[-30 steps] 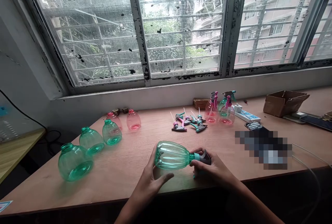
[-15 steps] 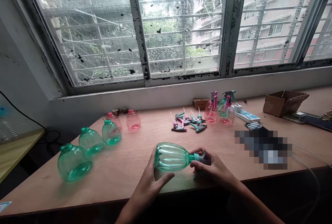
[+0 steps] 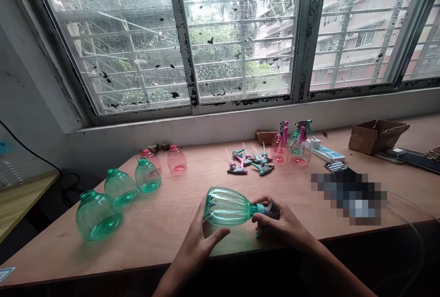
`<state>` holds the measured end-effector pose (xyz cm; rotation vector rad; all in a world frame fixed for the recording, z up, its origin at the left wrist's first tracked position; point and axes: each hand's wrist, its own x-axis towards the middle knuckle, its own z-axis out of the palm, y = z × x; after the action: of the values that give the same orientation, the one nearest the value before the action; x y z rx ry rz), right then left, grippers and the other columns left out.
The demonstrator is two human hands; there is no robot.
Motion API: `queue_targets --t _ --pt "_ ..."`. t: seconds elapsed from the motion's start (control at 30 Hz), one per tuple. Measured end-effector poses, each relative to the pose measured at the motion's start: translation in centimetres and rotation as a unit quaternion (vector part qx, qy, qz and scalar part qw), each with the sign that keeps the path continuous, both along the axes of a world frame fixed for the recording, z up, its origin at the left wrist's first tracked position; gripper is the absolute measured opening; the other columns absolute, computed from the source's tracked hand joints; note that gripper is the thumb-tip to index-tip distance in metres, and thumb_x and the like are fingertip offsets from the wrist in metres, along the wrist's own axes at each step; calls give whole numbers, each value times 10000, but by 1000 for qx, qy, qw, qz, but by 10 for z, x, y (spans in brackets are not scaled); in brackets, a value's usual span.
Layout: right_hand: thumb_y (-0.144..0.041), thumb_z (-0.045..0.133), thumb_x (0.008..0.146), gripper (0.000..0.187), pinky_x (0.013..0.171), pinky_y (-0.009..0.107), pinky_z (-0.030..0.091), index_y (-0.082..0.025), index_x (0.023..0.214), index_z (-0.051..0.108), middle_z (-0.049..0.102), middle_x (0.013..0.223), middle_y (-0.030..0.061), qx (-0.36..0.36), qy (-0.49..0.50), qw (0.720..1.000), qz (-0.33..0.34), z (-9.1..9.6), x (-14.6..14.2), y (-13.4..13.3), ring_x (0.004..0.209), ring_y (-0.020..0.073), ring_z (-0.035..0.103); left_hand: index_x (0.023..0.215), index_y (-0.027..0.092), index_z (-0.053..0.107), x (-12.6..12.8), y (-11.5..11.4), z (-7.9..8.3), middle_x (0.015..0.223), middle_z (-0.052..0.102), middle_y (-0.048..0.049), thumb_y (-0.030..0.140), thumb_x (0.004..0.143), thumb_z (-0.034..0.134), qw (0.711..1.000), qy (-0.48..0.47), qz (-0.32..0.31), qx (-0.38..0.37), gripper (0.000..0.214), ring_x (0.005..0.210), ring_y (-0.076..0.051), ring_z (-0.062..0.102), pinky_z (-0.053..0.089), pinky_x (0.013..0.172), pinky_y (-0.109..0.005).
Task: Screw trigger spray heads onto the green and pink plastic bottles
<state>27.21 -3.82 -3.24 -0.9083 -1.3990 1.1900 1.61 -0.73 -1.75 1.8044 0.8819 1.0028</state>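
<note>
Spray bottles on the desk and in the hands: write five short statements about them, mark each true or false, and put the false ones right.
1. The held green bottle is on its side, its neck toward the right hand. True.
2. The left hand grips its spray head. False: the right hand does; the left is at the bottle's base.
3. Three green bottles without spray heads stand at the left. True.
4. The loose spray heads lie inside the cardboard box. False: they lie on the desk.
5. The standing bottles with spray heads are all pink. False: two are pink, one is green.

Glossy translucent plastic bottle [image 3: 227, 206], matt wood tbl [image 3: 192, 237].
</note>
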Motion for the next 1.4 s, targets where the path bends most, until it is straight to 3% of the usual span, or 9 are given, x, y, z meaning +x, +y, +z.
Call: queue_targets --t 0.13,0.33,0.5,0.6,0.73,0.9,1.1,1.2,1.4 --pt "-403 762 860 347 666 323 561 -172 1074 615 712 699 2 0 7 1000 1 -3 0 1 657 199 711 1503 275 364 -1 0 4 1550 427 -87 417 911 659 1000 2 -7 -4 676 1427 -331 405 324 1190 -451" --pt "-398 766 857 351 658 320 557 -174 1077 610 710 692 -3 -2 18 1000 -8 -3 1 3 646 196 708 1553 293 252 -1 -1 0 1588 373 -88 395 871 707 999 37 12 23 826 1460 -306 347 236 1223 -479" --pt "-406 769 850 355 649 318 561 -171 1066 615 713 687 2 4 8 1000 -10 -2 0 2 641 198 709 1537 245 305 1 -4 5 1563 415 -116 433 863 703 999 39 6 18 805 1465 -340 329 237 1216 -503" --pt "-415 782 834 378 641 322 574 -164 1069 624 713 686 7 -2 12 1000 -24 -3 0 3 636 199 708 1494 246 384 2 -3 8 1562 420 -105 455 903 644 1000 24 -9 5 679 1449 -346 361 295 1195 -490" --pt "-423 796 815 410 624 325 590 -162 1080 624 708 693 3 -4 40 997 -59 -4 0 3 617 194 704 1465 255 422 1 1 3 1535 458 -96 412 861 711 1000 17 -7 -3 688 1415 -338 418 322 1184 -479" --pt "-401 778 841 365 630 309 578 -173 1082 625 706 698 -3 6 20 999 -28 -3 0 1 635 187 699 1425 227 467 -1 0 -2 1510 480 -111 376 836 734 999 33 17 9 663 1417 -322 413 261 1212 -486" --pt "-394 774 847 352 647 321 565 -180 1087 633 709 729 4 17 -8 1000 -22 -4 1 2 667 202 705 1494 247 375 1 -2 7 1490 515 -111 425 874 693 1000 18 -4 -21 720 1404 -346 436 352 1163 -485" --pt "-400 767 852 360 649 328 563 -175 1095 626 709 695 3 11 -7 1000 -23 -4 1 2 664 212 711 1497 252 379 1 3 0 1504 500 -101 393 819 756 1000 10 8 -11 788 1404 -351 435 369 1156 -481" --pt "-410 766 849 364 650 321 562 -175 1086 620 718 710 8 12 -8 1000 -18 -6 2 2 663 207 713 1567 287 194 1 3 -8 1493 505 -103 340 807 776 999 16 26 20 959 1378 -314 474 342 1171 -473"
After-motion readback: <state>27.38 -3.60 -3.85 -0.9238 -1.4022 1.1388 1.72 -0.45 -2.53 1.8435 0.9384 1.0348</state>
